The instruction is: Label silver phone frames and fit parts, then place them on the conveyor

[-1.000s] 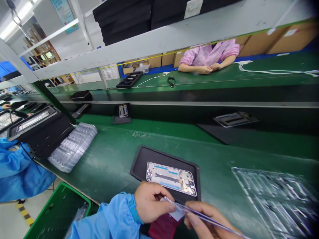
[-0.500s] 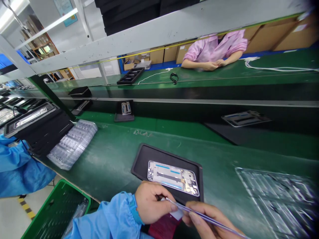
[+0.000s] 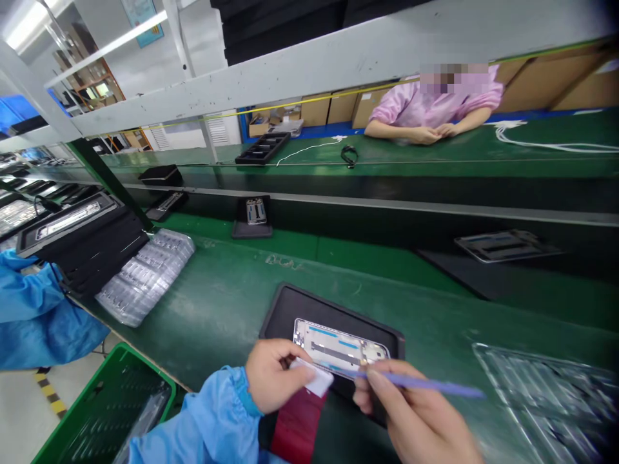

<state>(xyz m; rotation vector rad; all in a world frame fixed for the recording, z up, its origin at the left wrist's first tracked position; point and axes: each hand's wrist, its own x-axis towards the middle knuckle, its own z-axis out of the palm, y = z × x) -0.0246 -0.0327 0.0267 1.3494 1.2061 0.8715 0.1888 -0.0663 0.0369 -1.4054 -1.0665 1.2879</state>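
Green tabletop (image 3: 222,309) crosses the head view, bearing a black tray (image 3: 314,306) where a phone frame (image 3: 333,341) already carries blue strips (image 3: 322,330). The left hand (image 3: 273,374) pinches a white sheet (image 3: 318,383), not laid on the frame; the right hand (image 3: 411,406) grips a purple stick (image 3: 430,385) between thumb and fingers.

Electronics assy workshop, w/ green benches (image 3: 227,277), phone frames (image 3: 329,338) & plastic trays (image 3: 145,277).

A white lamp (image 3: 23,29) glows far behind and left of the black tray (image 3: 285,310), a pale sheen lies on the bench (image 3: 213,303) just left of the tray, deep shadow pools behind it, and the plastic packaging (image 3: 546,403) to its right glints and smears toward the stretched, darkened picture edge.
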